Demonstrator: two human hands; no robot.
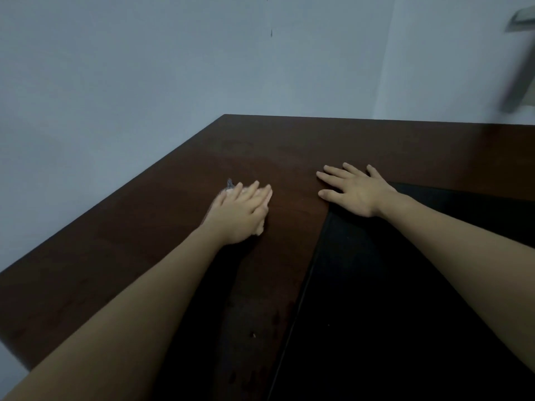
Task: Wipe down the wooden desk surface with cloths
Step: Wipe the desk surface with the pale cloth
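A dark brown wooden desk (150, 227) fills the lower view, its far corner against a pale wall. My left hand (241, 212) lies flat on the desk with straight fingers and presses a small pale cloth (230, 189) beneath it; only the cloth's edge shows past the fingertips. My right hand (356, 191) rests flat on the wood with spread fingers, its heel at the edge of a black mat (390, 299). It holds nothing.
The black mat covers the right part of the desk down to the near edge. A blurred grey object (521, 62) stands at the far right by the wall. The desk's left edge runs diagonally from the far corner to the lower left.
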